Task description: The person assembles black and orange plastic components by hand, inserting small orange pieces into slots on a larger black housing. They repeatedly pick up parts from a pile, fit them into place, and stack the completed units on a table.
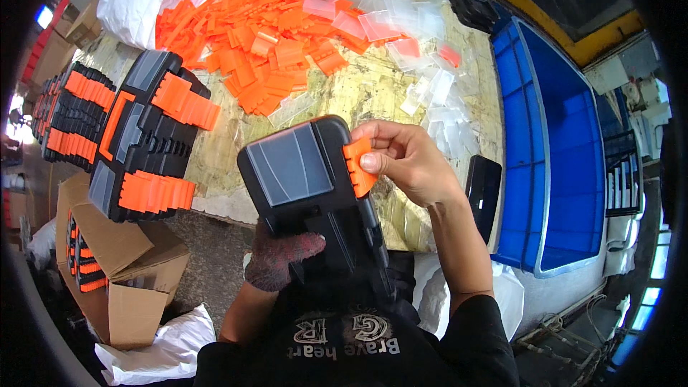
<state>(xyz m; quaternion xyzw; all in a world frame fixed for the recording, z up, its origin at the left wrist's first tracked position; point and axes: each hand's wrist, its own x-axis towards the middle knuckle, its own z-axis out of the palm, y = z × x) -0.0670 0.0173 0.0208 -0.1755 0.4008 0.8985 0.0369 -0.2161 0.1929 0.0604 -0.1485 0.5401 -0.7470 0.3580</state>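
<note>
My left hand [282, 258], in a dark reddish knit glove, holds a black plastic toolbox lid [301, 215] from below left, its thumb on top. The lid carries a translucent clear panel [290, 165] near its far end. My bare right hand [400, 161] pinches an orange plastic latch [359, 168] between thumb and fingers, against the lid's right edge. Whether the latch is seated there cannot be told. Beyond the lid, a heap of loose orange latches [274, 48] lies on the worn table [355, 94], with clear plastic panels [446, 129] scattered to its right.
Stacked black lids with orange latches [156, 140] stand at the table's left. Below them is an open cardboard box [134, 312] holding similar parts. A blue plastic bin [572, 172] is on the right, beside a black phone-like object [482, 199]. White sacks [134, 5] lie around.
</note>
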